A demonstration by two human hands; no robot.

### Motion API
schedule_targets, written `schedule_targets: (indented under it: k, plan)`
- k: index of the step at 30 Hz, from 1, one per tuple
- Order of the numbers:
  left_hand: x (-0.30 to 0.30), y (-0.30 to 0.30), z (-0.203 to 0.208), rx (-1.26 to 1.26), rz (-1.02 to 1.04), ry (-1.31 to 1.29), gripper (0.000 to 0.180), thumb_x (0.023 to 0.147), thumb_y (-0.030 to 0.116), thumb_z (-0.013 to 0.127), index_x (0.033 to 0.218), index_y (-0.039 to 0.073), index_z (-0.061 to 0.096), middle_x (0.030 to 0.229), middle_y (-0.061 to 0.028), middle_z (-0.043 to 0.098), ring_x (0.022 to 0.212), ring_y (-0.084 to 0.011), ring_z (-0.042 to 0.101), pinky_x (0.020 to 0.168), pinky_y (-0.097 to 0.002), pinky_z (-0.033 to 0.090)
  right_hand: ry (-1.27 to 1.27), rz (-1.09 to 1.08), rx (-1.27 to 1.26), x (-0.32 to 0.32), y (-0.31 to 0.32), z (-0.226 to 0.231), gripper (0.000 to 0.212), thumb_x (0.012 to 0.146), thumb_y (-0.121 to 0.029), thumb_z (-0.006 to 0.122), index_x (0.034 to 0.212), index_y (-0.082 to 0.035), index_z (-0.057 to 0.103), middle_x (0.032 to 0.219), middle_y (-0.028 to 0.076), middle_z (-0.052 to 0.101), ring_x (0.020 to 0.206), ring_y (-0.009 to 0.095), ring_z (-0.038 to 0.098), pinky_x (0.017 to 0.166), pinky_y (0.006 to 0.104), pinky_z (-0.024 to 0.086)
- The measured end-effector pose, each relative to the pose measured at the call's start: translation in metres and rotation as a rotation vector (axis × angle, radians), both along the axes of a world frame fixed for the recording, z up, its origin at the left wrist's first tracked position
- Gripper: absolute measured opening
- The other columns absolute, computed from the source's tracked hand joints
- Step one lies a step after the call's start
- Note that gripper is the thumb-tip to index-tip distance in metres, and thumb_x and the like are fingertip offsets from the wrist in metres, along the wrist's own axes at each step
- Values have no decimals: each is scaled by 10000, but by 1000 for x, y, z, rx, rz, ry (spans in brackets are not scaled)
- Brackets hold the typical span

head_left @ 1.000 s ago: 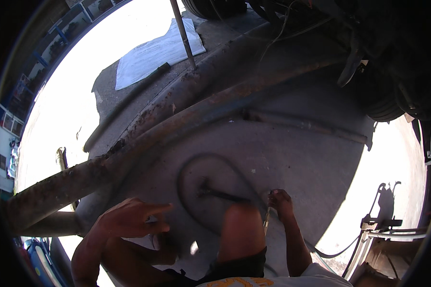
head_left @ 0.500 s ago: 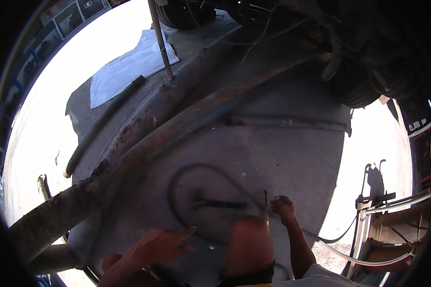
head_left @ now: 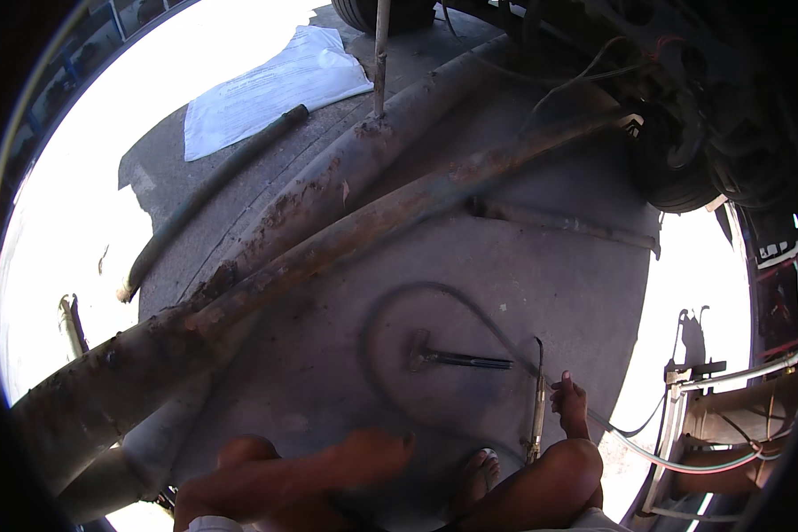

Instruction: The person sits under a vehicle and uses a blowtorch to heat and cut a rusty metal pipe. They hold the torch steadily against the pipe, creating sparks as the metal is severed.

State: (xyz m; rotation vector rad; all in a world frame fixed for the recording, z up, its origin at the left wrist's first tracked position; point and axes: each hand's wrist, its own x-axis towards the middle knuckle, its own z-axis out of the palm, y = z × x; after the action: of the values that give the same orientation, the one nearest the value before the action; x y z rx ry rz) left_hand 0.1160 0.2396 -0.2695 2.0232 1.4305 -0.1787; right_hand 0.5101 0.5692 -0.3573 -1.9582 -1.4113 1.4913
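Note:
My left hand (head_left: 379, 450) is smeared by motion above the floor in front of my left knee, and its fingers do not show clearly. My right hand (head_left: 571, 401) is held above my right knee with loosely bent fingers apart, and I see nothing in it. Just left of it is a slim brass-coloured gas torch (head_left: 538, 403) with a dark, bent tip. A hammer (head_left: 465, 360) lies farther left, its dark handle pointing toward the torch. A dark hose (head_left: 372, 310) loops around the hammer.
Two long rusty pipes (head_left: 346, 253) (head_left: 328, 182) cross the floor diagonally. A shorter pipe (head_left: 576, 223) lies beyond the hammer. A white sheet (head_left: 270, 89) is at the far left. Vehicle tyres (head_left: 674, 177) stand far right, and a metal frame (head_left: 674, 426) with red-green hoses (head_left: 683, 466) is near right.
The view has shifted, and my right knee now sits farther right, uncovering my foot and more of the torch. My left hand has moved right and become blurred; my right hand stays beside the torch.

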Motion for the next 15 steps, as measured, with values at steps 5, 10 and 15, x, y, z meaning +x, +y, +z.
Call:
schedule_targets:
  k: [5, 10, 15]
  plan:
    - [-20, -5, -26, -87, 18, -49, 672, 1018, 297, 611, 1608, 1, 485, 1014, -211, 774, 820, -408, 756, 736, -548, 615, -473, 259, 186, 54, -54, -59, 563, 967, -528, 794, 1135, 4, 725, 787, 98, 701, 645, 196, 674, 562, 363, 537]
    - [-34, 1, -40, -87, 104, -169, 747, 997, 234, 650, 1659, 5, 389, 1444, -288, 618, 1305, -454, 639, 1113, -578, 503, -768, 468, 595, 85, -106, -101, 583, 848, -415, 910, 1187, -5, 671, 897, 126, 721, 734, 247, 707, 627, 410, 574]
    - [-29, -2, -59, 217, 190, -249, 565, 960, 61, 646, 1497, -58, 514, 1347, -264, 661, 1283, -412, 651, 1095, -480, 526, -556, 308, 63, 72, -108, -100, 584, 800, -312, 945, 1181, -6, 625, 971, 148, 721, 787, 258, 718, 651, 426, 582]
